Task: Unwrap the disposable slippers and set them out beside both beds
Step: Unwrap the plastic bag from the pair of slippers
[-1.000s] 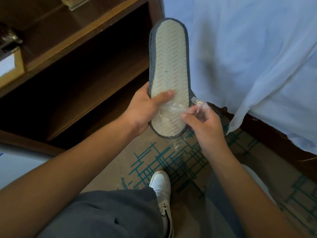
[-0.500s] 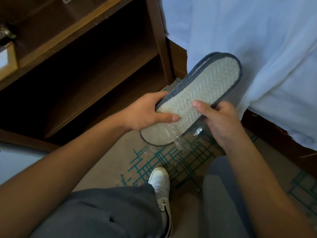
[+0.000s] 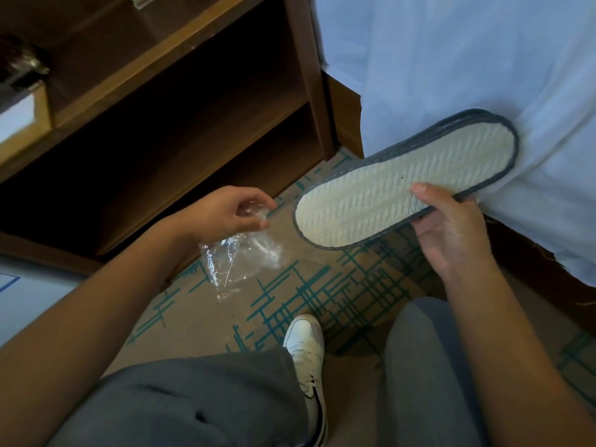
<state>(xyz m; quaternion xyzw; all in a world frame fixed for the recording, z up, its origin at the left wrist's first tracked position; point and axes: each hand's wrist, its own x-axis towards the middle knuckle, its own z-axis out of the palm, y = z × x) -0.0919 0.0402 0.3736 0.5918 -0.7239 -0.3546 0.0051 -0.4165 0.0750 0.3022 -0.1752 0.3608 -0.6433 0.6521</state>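
Note:
A stacked pair of flat slippers (image 3: 396,188), cream ribbed sole up with grey edging, is held in my right hand (image 3: 451,233), thumb on the sole, toe end pointing right toward the bed. The slippers are bare of plastic. My left hand (image 3: 225,214) pinches the crumpled clear plastic wrapper (image 3: 240,256), which hangs down from its fingers above the carpet, apart from the slippers.
A bed with a white sheet (image 3: 467,75) hangs at the right. A dark wooden nightstand (image 3: 180,117) with open shelves stands at the left. Patterned beige and teal carpet (image 3: 322,285) lies below, with my white shoe (image 3: 306,350) and grey trouser legs near the bottom.
The wrapper has come off the slippers. My left hand pulled it away to the left, while my right hand kept the slippers and swung them rightward toward the bed.

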